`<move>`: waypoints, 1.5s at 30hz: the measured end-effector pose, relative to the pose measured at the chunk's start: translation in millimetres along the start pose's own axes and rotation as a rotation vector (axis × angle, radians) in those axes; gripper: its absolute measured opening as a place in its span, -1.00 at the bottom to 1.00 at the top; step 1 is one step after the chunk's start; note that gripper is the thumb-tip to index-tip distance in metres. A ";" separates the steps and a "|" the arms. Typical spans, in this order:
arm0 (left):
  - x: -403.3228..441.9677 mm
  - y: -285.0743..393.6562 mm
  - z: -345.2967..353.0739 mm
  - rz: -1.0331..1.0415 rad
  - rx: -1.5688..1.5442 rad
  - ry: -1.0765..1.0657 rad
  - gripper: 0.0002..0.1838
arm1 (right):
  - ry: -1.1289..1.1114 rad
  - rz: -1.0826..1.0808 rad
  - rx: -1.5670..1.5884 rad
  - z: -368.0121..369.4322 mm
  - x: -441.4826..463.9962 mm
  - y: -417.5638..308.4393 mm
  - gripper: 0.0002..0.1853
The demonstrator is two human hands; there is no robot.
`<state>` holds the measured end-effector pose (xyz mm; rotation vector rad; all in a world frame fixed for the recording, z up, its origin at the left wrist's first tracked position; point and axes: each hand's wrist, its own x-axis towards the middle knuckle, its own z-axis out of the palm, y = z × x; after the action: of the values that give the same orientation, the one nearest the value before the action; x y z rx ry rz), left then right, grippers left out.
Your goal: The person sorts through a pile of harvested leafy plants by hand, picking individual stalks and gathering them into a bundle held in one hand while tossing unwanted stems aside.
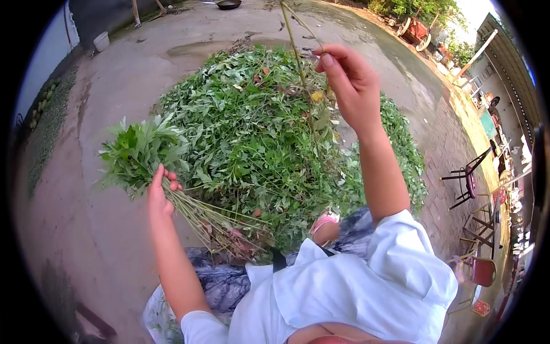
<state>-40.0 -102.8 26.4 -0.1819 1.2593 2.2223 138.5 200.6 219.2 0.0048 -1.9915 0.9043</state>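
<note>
At the left, my left hand (162,190) is wrapped round a bundle of leafy green stems (143,150); the leaves point up and left, and the bare stem ends trail down to the right. Raised at the upper right, my right hand (349,80) pinches a thin stem with withered leaves (306,94), which hangs down in front of the heap. A large heap of cut green plants (246,126) lies on the ground before me, between and beyond both hands.
Concrete ground (109,229) surrounds the heap. A white bucket (101,41) stands at the upper left, and a dark pan (228,4) lies at the top. Chairs (470,180) are at the right, with a red cart (415,31) at the upper right. My foot in a pink shoe (325,220) touches the heap's near edge.
</note>
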 end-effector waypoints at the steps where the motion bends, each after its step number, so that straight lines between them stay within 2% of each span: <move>1: 1.8 -1.8 -0.8 0.004 0.000 0.007 -0.76 | 0.013 -0.131 -0.021 21.5 6.1 -10.0 -0.89; 2: 2.6 -3.6 -1.2 -0.004 -0.019 -0.005 -0.76 | 0.032 -0.260 -0.040 42.6 11.6 -21.4 -0.90; 6: 4.8 -7.6 -5.2 -0.019 -0.071 -0.041 -0.77 | -0.084 -0.339 0.092 94.3 22.3 -75.6 -0.87; 10: 2.4 -8.7 -7.2 0.007 -0.121 -0.005 -0.76 | -0.191 -0.210 0.272 119.7 43.3 -75.0 -0.87; 16: 5.9 -6.9 -20.1 0.014 -0.159 -0.005 -0.77 | -0.302 -0.461 0.123 115.8 56.1 -43.0 -0.85; 18: 5.3 -6.5 -18.5 0.033 -0.169 -0.011 -0.77 | -0.352 -0.406 0.130 108.1 54.1 -32.7 -0.87; 20: 3.4 -5.3 -16.5 0.053 -0.175 0.001 -0.77 | -0.257 -0.444 -0.147 103.1 47.6 -26.0 -0.90; 22: -2.7 -0.4 -11.0 0.045 -0.169 0.012 -0.78 | -0.260 -0.476 -0.203 100.3 41.1 -6.1 -0.86; 24: -6.5 2.7 -11.2 0.091 -0.190 -0.009 -0.78 | -0.371 -0.564 -0.282 95.3 27.2 5.3 -0.77; 30: -26.8 22.7 -5.0 0.124 -0.246 -0.065 -0.85 | -0.621 -0.546 -0.294 88.8 -36.4 30.5 -0.72; 33: -35.6 26.8 3.0 0.155 -0.299 -0.238 -0.86 | -0.733 -0.535 -0.274 89.0 -64.3 39.5 -0.71; 34: -36.8 27.9 6.9 0.152 -0.297 -0.230 -0.86 | -0.735 -0.530 -0.267 90.0 -71.0 39.1 -0.71; 37: -35.3 23.3 17.0 0.141 -0.310 -0.429 -0.83 | -0.783 -0.536 -0.217 94.3 -86.5 37.8 -0.70; 42: -43.3 13.6 34.7 0.189 -0.215 -0.437 -0.84 | -0.855 -0.471 -0.164 104.5 -101.5 26.5 -0.71; 44: -41.4 10.4 32.1 0.192 -0.365 -0.483 -0.83 | -0.836 -0.440 -0.136 107.7 -103.1 27.0 -0.74; 45: -43.5 12.3 34.7 0.187 -0.308 -0.473 -0.80 | -0.834 -0.437 -0.135 108.6 -102.0 21.8 -0.74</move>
<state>-5.2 -97.0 71.2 0.3422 0.7022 2.4164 109.5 117.7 96.9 0.8260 -2.6468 0.5044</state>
